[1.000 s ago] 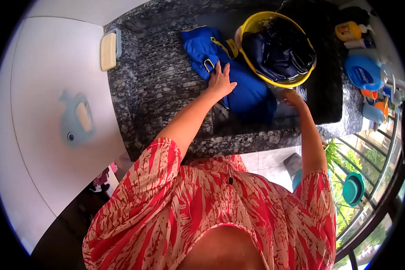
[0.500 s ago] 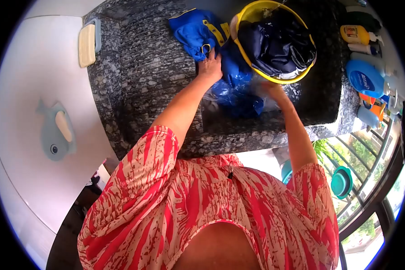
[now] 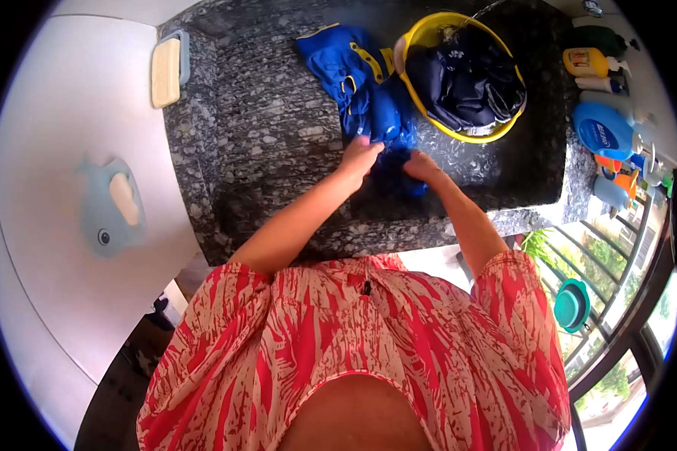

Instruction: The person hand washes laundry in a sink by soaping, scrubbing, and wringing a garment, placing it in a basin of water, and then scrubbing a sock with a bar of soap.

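Observation:
A wet blue garment with yellow trim [image 3: 338, 59] stretches from the ribbed stone washboard down over the sink's edge. My left hand [image 3: 359, 160] is closed on its lower part, thumb toward the cloth. Close by on the right, my right hand [image 3: 423, 167] grips the same garment, with a bunched end hanging below the fingers. Just above my right hand, a yellow basin [image 3: 477, 138] stands in the sink, holding dark wet clothing [image 3: 470, 83]. A thin stream of water [image 3: 490, 7] runs into the basin from the top.
The dark stone sink [image 3: 526, 177] surrounds the basin. Along its right ledge stand several bottles, among them a blue detergent bottle [image 3: 599, 129] and a yellow pump bottle [image 3: 585, 62]. A soap-like bar [image 3: 165, 73] rests at the left edge. A green bowl [image 3: 572, 305] hangs by the railing.
My left hand has moved down the garment toward me. My right hand has come left from under the basin's rim and now grips the cloth beside it.

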`<state>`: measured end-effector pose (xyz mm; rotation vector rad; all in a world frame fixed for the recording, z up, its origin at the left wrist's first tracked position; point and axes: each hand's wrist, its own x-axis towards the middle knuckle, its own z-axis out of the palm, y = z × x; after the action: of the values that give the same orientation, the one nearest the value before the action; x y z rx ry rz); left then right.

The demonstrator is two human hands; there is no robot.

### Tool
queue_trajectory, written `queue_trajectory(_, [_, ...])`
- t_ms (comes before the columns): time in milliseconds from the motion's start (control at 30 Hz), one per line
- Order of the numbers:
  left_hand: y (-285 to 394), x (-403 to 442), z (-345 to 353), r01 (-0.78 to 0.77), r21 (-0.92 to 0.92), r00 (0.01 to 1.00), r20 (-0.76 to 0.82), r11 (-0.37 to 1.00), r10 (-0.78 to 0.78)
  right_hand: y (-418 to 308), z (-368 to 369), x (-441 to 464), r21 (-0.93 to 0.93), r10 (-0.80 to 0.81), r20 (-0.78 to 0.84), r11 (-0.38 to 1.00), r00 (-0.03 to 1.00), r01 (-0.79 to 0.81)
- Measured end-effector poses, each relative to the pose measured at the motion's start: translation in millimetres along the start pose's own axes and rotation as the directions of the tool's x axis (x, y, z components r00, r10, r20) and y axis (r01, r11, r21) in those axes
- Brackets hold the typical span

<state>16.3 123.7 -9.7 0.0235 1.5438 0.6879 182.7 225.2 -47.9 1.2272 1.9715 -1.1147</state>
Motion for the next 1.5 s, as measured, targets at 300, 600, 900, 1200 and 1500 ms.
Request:
queue_trajectory(300, [78,-63,-59,0.072,-0.642,0.873,0.410,0.764,0.262,-100,-76,-115,0.801,-0.412,0.040,0.558,0.910,0.217])
queue_trajectory(600, [67,-115,-108,-0.442,0.105,0.897,0.025,0.891,0.442,203,-13,102,0.408,0.435,-0.417,0.874,0.798,-0.263])
queue_trajectory(900, [48,-31,-110,-0.458,0.298,0.876,-0.009,0.837,0.483,-69,-30,-32,0.953,-0.437,-0.208,-0.293,0.875,0.080])
queue_trajectory(1200, [151,-259,-86,-0.745,0.061,0.667,0.094,0.664,0.739,-123,-17,44,0.941,-0.161,0.058,-0.321,0.985,-0.107])
queue_trajectory(1500, [43,-216,-106,-0.696,-0.066,0.706,-0.243,0.715,0.665,-238,-90,28,0.987,-0.509,-0.143,-0.131,0.849,0.088])
